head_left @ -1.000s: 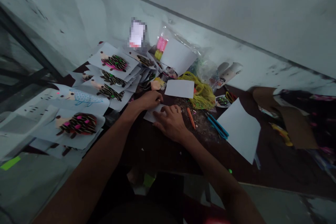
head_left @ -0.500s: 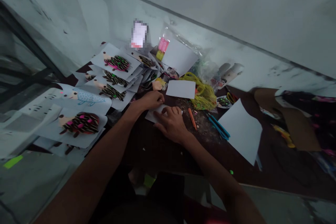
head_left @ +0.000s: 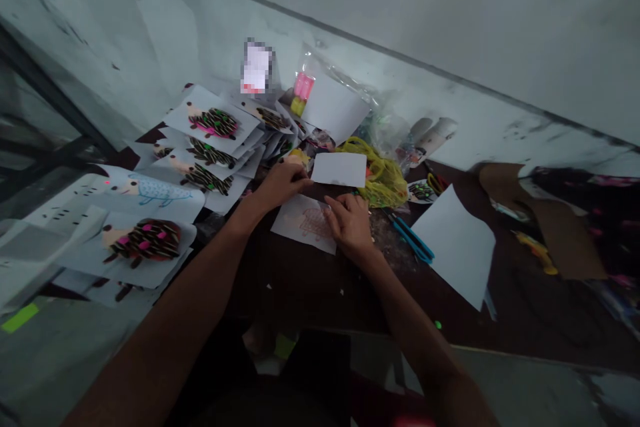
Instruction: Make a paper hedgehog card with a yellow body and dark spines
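Observation:
A small white sheet (head_left: 295, 230) with a faint reddish hedgehog drawing (head_left: 314, 221) lies flat on the dark table. My left hand (head_left: 286, 181) is at the sheet's upper left, its fingers bent and closed; what they hold, if anything, is hidden. To the right, my right hand (head_left: 353, 223) rests at the sheet's right edge with thumb and fingers apart. It covers the spot where an orange pen-like tool lay. Just beyond both hands is a blank white card (head_left: 340, 169). Blue-handled scissors (head_left: 413, 240) lie right of my right hand.
Stacked papers with clay hedgehogs (head_left: 214, 121) crowd the left. A yellow net bag (head_left: 387, 180) and clear plastic bags (head_left: 390, 133) sit at the back. A large white sheet (head_left: 457, 247), a yellow tool (head_left: 537, 253) and cardboard (head_left: 570, 240) lie to the right.
My right hand has moved right, off the small sheet's middle, uncovering the hedgehog drawing and covering the orange tool. My left hand has shifted slightly left, and the sheet sits a little lower.

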### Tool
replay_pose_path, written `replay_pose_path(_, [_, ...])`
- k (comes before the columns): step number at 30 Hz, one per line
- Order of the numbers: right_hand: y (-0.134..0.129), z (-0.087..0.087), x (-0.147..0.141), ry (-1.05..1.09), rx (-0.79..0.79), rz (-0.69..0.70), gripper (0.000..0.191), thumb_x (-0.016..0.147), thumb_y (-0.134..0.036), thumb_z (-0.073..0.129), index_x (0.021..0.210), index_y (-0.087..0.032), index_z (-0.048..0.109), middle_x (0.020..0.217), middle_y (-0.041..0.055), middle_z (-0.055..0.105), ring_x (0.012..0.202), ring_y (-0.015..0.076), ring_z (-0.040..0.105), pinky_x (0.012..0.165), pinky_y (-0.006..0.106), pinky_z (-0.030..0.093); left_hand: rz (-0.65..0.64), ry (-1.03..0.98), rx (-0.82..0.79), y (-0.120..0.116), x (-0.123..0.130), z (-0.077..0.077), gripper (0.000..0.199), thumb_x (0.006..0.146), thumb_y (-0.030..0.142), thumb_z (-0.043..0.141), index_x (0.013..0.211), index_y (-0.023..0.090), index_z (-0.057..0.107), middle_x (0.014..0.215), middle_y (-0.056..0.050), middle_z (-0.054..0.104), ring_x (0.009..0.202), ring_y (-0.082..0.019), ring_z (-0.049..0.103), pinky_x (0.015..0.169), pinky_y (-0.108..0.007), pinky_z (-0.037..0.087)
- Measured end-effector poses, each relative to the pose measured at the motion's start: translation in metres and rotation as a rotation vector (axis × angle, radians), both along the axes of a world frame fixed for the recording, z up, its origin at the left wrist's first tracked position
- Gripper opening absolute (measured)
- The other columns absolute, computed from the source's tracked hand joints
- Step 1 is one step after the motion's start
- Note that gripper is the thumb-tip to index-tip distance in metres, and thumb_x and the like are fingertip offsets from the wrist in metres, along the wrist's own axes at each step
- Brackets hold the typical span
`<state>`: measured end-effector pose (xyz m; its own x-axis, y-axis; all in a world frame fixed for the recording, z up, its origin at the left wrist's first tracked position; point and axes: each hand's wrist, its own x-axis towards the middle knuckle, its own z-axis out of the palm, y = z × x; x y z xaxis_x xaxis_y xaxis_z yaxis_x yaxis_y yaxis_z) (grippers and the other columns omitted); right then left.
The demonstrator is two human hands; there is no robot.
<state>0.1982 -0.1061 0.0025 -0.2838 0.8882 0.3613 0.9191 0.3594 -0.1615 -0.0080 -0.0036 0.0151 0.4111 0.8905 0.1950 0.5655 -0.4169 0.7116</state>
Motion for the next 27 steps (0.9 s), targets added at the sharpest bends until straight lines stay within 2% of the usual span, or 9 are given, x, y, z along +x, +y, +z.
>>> replay_pose_path(4, [0.000, -0.001, 0.000, -0.009, -0.008, 0.002, 0.041, 0.105, -0.039, 0.045, 0.129, -0.019, 0.071, 0.107, 0.0128, 0.062, 0.099, 0.0260, 0.049, 0.090, 0.041, 0.037, 0.056, -0.028, 0.068, 0.000, 0.001, 0.000, 0.034, 0.092, 0.039, 0.055, 0.070, 0.015, 0.066, 0.068, -0.002, 0.063, 0.069, -0.016, 0.056, 0.069, -0.029, 0.043])
replay_pose_path(9, [0.001, -0.001, 0.003, -0.006, -0.001, 0.000, 0.040, 0.106, -0.040, 0.044, 0.127, -0.020, 0.072, 0.107, 0.0119, 0.062, 0.100, 0.0259, 0.049, 0.090, 0.041, 0.037, 0.104, -0.112, 0.116, 0.002, 0.000, -0.003, 0.021, 0.091, 0.026, 0.053, 0.094, 0.015, 0.071, 0.096, -0.007, 0.074, 0.086, -0.019, 0.063, 0.082, -0.031, 0.049])
replay_pose_path(13, [0.001, -0.002, 0.004, -0.016, -0.021, -0.019, 0.039, 0.105, -0.038, 0.045, 0.125, -0.019, 0.072, 0.108, 0.0130, 0.062, 0.101, 0.0268, 0.049, 0.091, 0.042, 0.037, 0.267, -0.023, 0.137, 0.001, -0.005, -0.002, 0.027, 0.091, 0.021, 0.050, 0.111, 0.017, 0.069, 0.104, -0.008, 0.073, 0.093, -0.021, 0.064, 0.088, -0.033, 0.050])
replay_pose_path(16, [0.001, -0.002, 0.004, -0.054, -0.056, -0.036, 0.035, 0.103, -0.035, 0.049, 0.124, -0.020, 0.073, 0.110, 0.0135, 0.062, 0.101, 0.0273, 0.049, 0.091, 0.043, 0.037, 0.407, 0.117, 0.146, 0.000, -0.011, 0.002, 0.022, 0.093, 0.023, 0.050, 0.102, 0.017, 0.069, 0.108, -0.012, 0.069, 0.105, -0.027, 0.063, 0.095, -0.037, 0.048])
replay_pose_path(18, [0.001, -0.002, 0.003, -0.079, -0.076, -0.044, 0.033, 0.102, -0.033, 0.051, 0.123, -0.021, 0.073, 0.113, 0.0139, 0.062, 0.104, 0.0282, 0.049, 0.091, 0.043, 0.037, 0.443, 0.196, 0.123, -0.001, -0.015, 0.003, 0.021, 0.095, 0.026, 0.050, 0.098, 0.016, 0.068, 0.112, -0.014, 0.066, 0.110, -0.031, 0.062, 0.096, -0.039, 0.047])
replay_pose_path(21, [0.001, -0.003, 0.003, -0.107, -0.098, -0.034, 0.032, 0.103, -0.031, 0.049, 0.122, -0.022, 0.073, 0.116, 0.0139, 0.065, 0.106, 0.0295, 0.049, 0.091, 0.045, 0.037, 0.451, 0.257, 0.113, -0.002, -0.018, 0.003, 0.025, 0.097, 0.024, 0.046, 0.099, 0.015, 0.069, 0.116, -0.016, 0.063, 0.110, -0.033, 0.062, 0.094, -0.041, 0.048])
replay_pose_path(27, [0.001, -0.002, 0.000, -0.139, -0.117, -0.018, 0.033, 0.102, -0.027, 0.051, 0.128, -0.021, 0.071, 0.112, 0.0125, 0.070, 0.105, 0.0295, 0.050, 0.093, 0.045, 0.037, 0.451, 0.272, 0.234, -0.002, -0.017, -0.001, 0.028, 0.094, 0.019, 0.044, 0.095, 0.017, 0.072, 0.110, -0.015, 0.067, 0.100, -0.030, 0.064, 0.087, -0.040, 0.051])
